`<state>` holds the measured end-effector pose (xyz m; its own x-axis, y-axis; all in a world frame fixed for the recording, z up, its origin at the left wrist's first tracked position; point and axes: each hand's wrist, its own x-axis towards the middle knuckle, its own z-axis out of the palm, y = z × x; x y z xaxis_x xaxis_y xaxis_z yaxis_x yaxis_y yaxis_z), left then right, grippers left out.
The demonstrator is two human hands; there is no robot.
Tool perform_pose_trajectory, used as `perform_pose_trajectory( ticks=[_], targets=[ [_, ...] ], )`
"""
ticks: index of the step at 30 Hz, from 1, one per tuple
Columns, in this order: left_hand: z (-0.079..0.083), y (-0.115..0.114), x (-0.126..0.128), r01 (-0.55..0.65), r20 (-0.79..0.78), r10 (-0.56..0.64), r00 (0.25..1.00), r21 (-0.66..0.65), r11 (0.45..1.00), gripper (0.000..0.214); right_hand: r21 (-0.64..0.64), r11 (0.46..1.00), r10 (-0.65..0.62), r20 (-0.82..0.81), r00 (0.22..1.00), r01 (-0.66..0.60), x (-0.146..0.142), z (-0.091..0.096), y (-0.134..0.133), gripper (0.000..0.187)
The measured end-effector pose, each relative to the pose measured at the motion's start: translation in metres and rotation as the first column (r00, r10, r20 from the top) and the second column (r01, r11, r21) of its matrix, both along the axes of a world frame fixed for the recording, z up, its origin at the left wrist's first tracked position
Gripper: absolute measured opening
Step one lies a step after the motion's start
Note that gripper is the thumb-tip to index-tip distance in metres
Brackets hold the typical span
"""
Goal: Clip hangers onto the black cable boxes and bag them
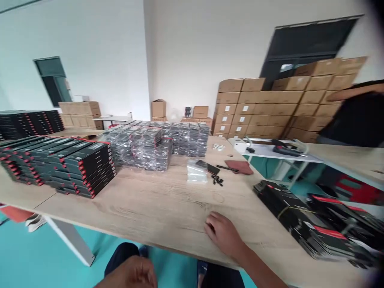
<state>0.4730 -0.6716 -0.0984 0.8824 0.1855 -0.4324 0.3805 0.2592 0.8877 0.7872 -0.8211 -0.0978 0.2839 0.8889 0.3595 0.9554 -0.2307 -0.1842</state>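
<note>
My right hand (222, 233) rests on the wooden table (150, 208) near its front edge, with its fingers curled in and nothing visible in them. Low in the view, my left hand (136, 272) hovers over my lap, loosely closed and partly cut off by the bottom edge; I see no object in it. A thin rubber band (219, 197) lies just beyond my right hand. Farther off are clear plastic bags (196, 172), a dark flat phone-like item (207, 167), small black pieces (217, 180) and a reddish-brown cloth (239, 167).
Black boxes with red edges (87, 164) are stacked at the left, beside plastic-wrapped stacks (150, 150). Flat black cartons (300, 216), bundled with a band, lie at the right. Brown cartons (261, 108) line the wall; a person (355, 114) stands at the right.
</note>
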Motion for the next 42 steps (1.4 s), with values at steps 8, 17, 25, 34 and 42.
perform_pose_trajectory(
  ticks=[8,17,25,34,42],
  targets=[
    [0.054,0.063,0.116,-0.053,0.365,-0.073,0.928,0.324,0.944,0.022,0.162,0.978,-0.043,-0.467,0.883,0.133,0.04,-0.004,0.011,0.028],
    [-0.005,0.129,0.262,-0.447,0.498,0.27,0.824,0.28,0.85,0.036,-0.177,0.755,-0.637,-0.423,0.644,0.631,0.184,0.03,0.121,0.045],
    [-0.02,0.14,0.262,-0.343,0.462,0.22,0.859,0.202,0.917,0.027,-0.221,0.71,-0.689,-0.411,0.596,0.668,0.229,0.023,0.173,0.024],
    [-0.02,0.138,0.265,-0.332,0.461,0.214,0.861,0.193,0.923,0.025,-0.083,0.78,-0.512,-0.654,0.557,0.62,0.219,0.028,0.189,0.029],
    [-0.016,0.137,0.264,-0.386,0.465,0.277,0.841,0.158,0.909,0.034,0.191,0.838,-0.037,-0.915,0.402,0.512,0.178,0.046,0.171,0.039]
  ],
)
